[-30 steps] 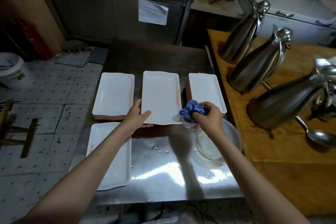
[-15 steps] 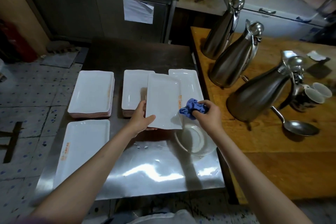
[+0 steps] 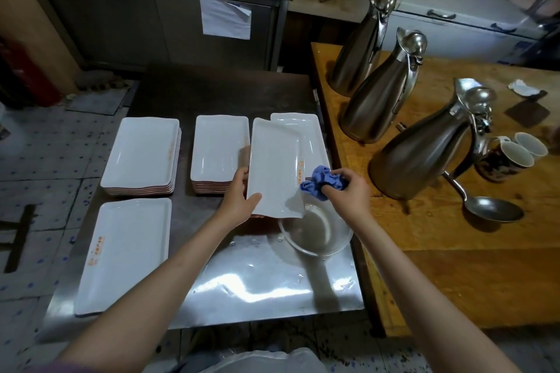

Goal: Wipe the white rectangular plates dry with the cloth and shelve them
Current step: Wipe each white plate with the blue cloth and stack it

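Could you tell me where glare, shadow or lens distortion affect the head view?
Head view: bright glare streaks the steel table near its front edge; the arms cast dark shadows on it beside the glass bowl; wide-angle distortion leans the jugs and bends the wooden counter; the upper right corner is smeared; the held plate stays sharp.

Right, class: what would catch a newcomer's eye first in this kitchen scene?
Mid-frame, the left hand holds a white plate tilted above the steel table, while the right hand grips a blue cloth at its edge. Three steel jugs gleam on the wooden counter to the right.
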